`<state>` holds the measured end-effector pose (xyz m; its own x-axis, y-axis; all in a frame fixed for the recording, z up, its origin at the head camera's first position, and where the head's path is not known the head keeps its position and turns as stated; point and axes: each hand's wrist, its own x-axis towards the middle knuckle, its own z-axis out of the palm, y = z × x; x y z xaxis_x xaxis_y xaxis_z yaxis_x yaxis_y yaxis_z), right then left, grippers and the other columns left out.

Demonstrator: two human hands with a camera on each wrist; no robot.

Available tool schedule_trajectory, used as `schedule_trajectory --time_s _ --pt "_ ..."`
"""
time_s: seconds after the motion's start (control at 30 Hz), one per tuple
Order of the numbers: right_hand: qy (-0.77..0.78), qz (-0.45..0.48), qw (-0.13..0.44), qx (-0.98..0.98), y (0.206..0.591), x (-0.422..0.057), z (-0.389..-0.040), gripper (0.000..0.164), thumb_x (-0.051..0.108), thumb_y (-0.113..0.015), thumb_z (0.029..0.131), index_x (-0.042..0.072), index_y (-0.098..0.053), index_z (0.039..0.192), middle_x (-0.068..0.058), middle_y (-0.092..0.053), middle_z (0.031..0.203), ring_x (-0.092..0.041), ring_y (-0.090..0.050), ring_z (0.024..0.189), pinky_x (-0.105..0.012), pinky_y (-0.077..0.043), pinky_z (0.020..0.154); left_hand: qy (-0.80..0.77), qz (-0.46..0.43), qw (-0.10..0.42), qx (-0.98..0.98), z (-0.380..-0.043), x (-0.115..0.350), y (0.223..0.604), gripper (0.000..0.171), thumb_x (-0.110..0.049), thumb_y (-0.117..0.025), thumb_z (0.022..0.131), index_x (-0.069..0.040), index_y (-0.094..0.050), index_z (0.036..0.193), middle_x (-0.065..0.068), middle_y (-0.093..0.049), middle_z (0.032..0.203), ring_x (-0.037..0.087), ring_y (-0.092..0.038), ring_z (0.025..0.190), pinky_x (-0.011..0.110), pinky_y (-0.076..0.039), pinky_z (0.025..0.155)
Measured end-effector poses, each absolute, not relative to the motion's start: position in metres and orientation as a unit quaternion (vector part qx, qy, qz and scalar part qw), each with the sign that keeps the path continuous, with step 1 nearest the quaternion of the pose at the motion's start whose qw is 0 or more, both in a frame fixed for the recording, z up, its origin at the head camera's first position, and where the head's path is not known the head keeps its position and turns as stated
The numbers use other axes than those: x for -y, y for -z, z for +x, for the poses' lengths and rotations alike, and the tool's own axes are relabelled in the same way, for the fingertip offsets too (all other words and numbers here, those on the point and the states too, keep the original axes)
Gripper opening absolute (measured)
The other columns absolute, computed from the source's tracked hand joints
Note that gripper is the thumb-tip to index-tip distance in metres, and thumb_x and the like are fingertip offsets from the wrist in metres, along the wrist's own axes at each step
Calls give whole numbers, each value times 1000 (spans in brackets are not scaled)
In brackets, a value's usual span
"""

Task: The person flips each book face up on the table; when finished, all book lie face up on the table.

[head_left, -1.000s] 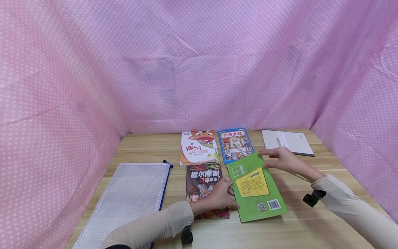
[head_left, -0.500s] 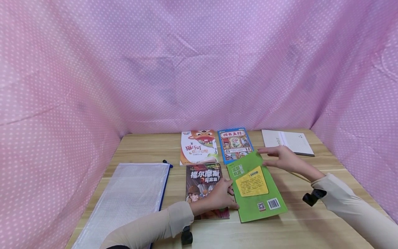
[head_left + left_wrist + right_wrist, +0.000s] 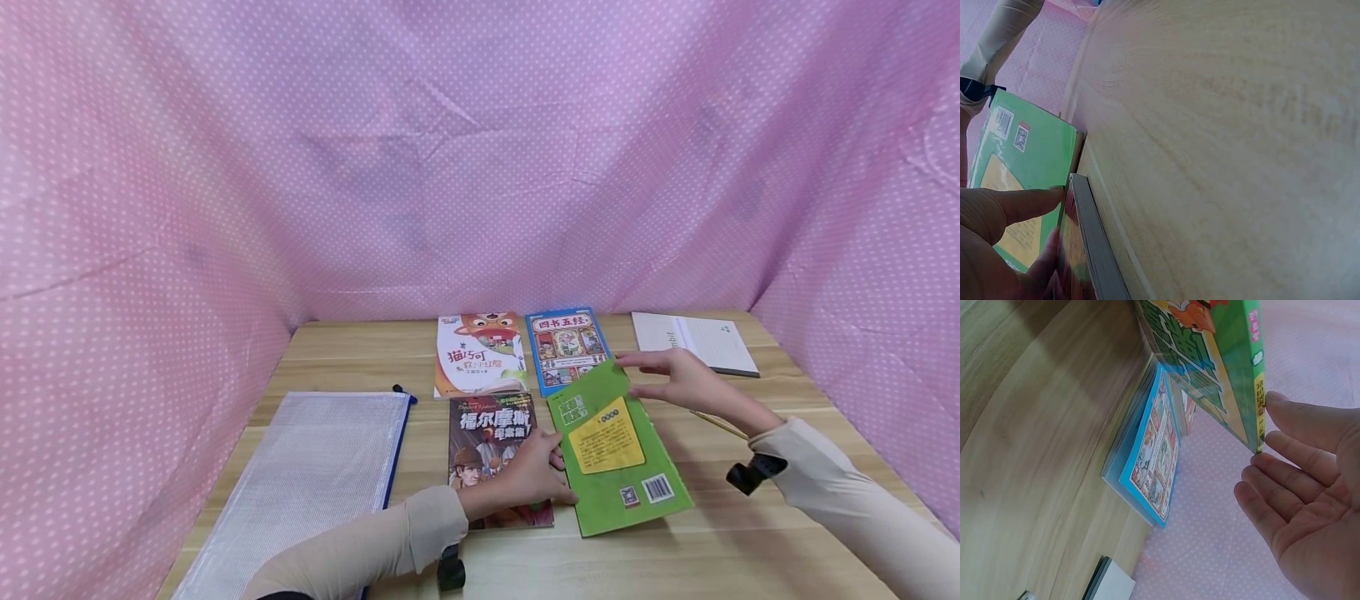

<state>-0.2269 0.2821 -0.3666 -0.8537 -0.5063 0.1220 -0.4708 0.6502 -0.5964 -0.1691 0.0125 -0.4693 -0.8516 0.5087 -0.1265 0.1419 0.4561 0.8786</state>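
Note:
A green book [image 3: 618, 454] with a yellow panel and barcode on its back cover leans at a tilt, its right side raised off the table. My left hand [image 3: 528, 471] reaches over the dark comic-style book [image 3: 480, 421], and its thumb and fingertips press along the green book's left edge. At the upper right corner of the green book is my right hand [image 3: 678, 383]. In the right wrist view, its thumb and extended fingers touch the spine, with the palm [image 3: 1329, 519] exposed. The green book's front cover shows from below there.
Behind lie a white-and-orange book [image 3: 476, 358], a blue-bordered book [image 3: 558, 337] and a pale notebook [image 3: 697, 342]. On the left is a mesh zip pouch [image 3: 315, 467] with a blue edge. A pen [image 3: 716, 423] lies beside my right wrist. Pink dotted cloth [image 3: 480, 167] surrounds the table.
My right hand has shifted slightly left, and the raised side of the green book tips a little further up with it. My left hand stays in place.

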Motion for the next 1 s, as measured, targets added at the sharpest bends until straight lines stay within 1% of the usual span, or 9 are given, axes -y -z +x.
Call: schedule_trajectory --time_s 0.17,0.3,0.6,0.8,1.0 --pt "323 -283 17 -903 366 -282 -226 35 3 -70 94 -3 -67 129 -25 -62 137 -45 -62 121 -51 -55 100 -486 193 189 -831 -169 -12 469 101 -5 -93 67 13 -38 150 4 -51 104 6 -53 85 15 -50 75" --pt "323 -300 10 -898 367 -284 -227 33 -3 -64 96 -4 -67 129 -27 -62 137 -44 -61 122 -50 -55 99 -489 192 190 -830 -168 -12 469 101 -4 -93 67 11 -39 150 3 -52 104 6 -53 85 15 -51 76" --pt "328 -292 32 -898 366 -285 -227 38 -1 -66 95 -3 -64 133 -24 -59 143 -44 -56 128 -48 -52 103 -496 189 187 -827 -167 -12 470 100 -2 -93 66 11 -40 150 4 -51 103 5 -52 84 15 -51 74" --pt "336 -283 42 -897 365 -284 -227 40 2 -69 94 -1 -64 134 -23 -57 145 -43 -57 129 -49 -51 105 -492 190 190 -828 -168 -12 470 100 -3 -93 67 10 -40 150 3 -51 103 5 -52 84 15 -50 75" --pt "336 -285 38 -897 366 -283 -229 41 4 -70 94 2 -66 134 -19 -59 144 -40 -57 129 -45 -53 104 -490 191 191 -829 -168 -12 469 101 -4 -93 67 10 -39 151 3 -51 104 6 -52 85 15 -50 75"
